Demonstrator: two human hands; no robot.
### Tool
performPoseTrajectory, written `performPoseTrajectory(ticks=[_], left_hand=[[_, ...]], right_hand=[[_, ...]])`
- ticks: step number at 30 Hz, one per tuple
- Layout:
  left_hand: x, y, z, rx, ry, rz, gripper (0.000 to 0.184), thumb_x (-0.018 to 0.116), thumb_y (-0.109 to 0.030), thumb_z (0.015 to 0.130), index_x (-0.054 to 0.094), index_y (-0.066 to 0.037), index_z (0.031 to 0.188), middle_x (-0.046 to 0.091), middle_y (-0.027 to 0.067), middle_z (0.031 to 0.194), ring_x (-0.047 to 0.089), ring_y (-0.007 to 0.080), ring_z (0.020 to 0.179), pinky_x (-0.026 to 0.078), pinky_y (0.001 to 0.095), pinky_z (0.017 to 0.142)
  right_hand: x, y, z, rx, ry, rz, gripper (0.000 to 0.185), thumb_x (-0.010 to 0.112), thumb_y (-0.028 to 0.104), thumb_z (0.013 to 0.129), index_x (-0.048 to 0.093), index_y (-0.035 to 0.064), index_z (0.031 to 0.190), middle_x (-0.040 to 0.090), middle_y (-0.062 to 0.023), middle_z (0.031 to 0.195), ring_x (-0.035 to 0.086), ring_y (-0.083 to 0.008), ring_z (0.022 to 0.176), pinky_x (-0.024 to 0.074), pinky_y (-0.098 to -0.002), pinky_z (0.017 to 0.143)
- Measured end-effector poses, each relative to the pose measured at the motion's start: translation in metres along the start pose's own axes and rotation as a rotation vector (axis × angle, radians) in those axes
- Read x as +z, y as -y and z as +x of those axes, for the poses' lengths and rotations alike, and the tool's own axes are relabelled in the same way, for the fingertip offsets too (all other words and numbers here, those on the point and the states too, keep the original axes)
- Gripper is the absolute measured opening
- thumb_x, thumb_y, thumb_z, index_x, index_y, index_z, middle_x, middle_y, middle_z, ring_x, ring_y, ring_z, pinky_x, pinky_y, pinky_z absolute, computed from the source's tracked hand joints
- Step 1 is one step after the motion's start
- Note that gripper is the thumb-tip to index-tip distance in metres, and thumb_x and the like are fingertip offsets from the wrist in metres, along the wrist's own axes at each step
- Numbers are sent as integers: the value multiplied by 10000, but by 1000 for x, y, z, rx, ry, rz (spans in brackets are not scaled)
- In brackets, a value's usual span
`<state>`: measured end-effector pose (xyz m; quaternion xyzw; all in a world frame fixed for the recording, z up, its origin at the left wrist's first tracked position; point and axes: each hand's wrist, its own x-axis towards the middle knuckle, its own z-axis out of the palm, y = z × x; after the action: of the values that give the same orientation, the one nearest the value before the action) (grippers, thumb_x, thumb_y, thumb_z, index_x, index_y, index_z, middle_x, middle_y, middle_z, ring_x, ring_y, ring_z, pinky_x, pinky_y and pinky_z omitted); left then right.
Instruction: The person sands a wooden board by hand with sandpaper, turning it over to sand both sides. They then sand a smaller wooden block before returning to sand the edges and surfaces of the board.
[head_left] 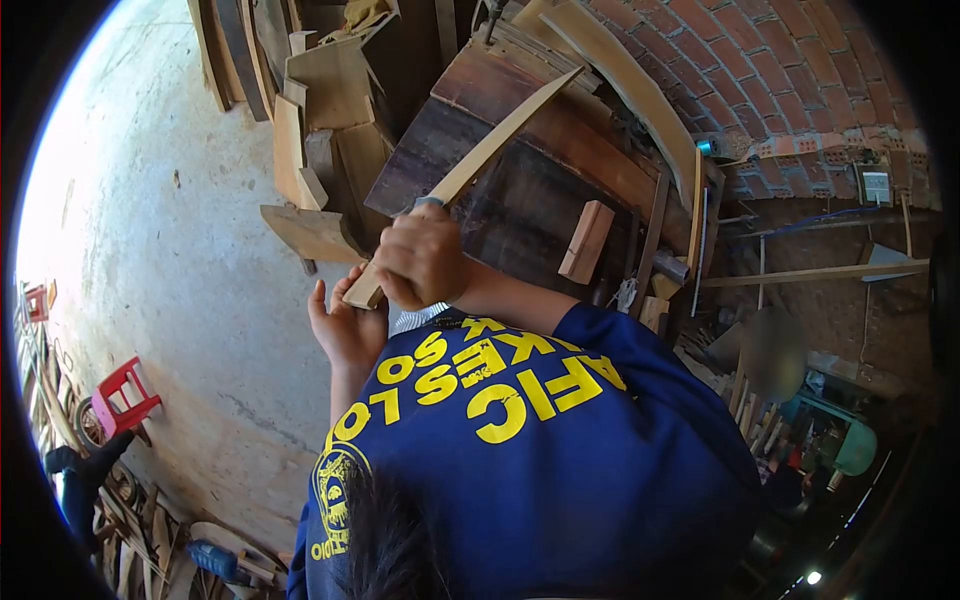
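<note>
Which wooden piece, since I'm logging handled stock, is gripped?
The long tapering strip, gripped by the right hand; the short block and curved plank are untouched.

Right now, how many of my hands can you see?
2. Your right hand grips the tapered wooden strip near its wide end; your left hand is at that end, lower left. Both show, though some fingers are partly hidden.

The right hand [422, 255] is clenched, the left hand [348, 328] loosely spread alongside.
</note>
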<state>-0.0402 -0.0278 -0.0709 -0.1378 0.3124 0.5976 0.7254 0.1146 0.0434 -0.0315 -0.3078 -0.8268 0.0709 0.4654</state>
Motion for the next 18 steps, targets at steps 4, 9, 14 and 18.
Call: performPoseTrajectory(ticks=[4,9,14,18], left_hand=[[12,20,-18,424,334,607,528,477,-435,889,474,4,1184,540,121,1136,490,228,1089,321,369,989],[52,-4,-50,827,315,1382,423,619,-220,866,482,32,1176,593,133,1077,560,191,974,435,309,838],[86,-19,-73,900,146,1643,268,540,-118,911,512,54,1115,639,95,805,632,166,665,502,292,497],[95,-23,-64,1276,320,1854,213,535,-99,904,516,54,1052,636,103,724,626,167,606,488,287,465]], right_hand=[[-11,-12,43,26,-195,0,163,539,187,764,541,112,620,565,-29,609,533,-226,519,368,-353,549],[-27,7,77,59,-158,45,209,527,185,805,568,87,624,585,-53,599,560,-241,528,378,-350,528],[-39,45,107,49,-183,134,252,517,250,837,588,110,639,596,-36,604,591,-221,544,416,-338,564],[-47,47,124,10,-113,149,254,522,276,841,599,127,650,605,-24,615,603,-200,563,429,-332,584]])
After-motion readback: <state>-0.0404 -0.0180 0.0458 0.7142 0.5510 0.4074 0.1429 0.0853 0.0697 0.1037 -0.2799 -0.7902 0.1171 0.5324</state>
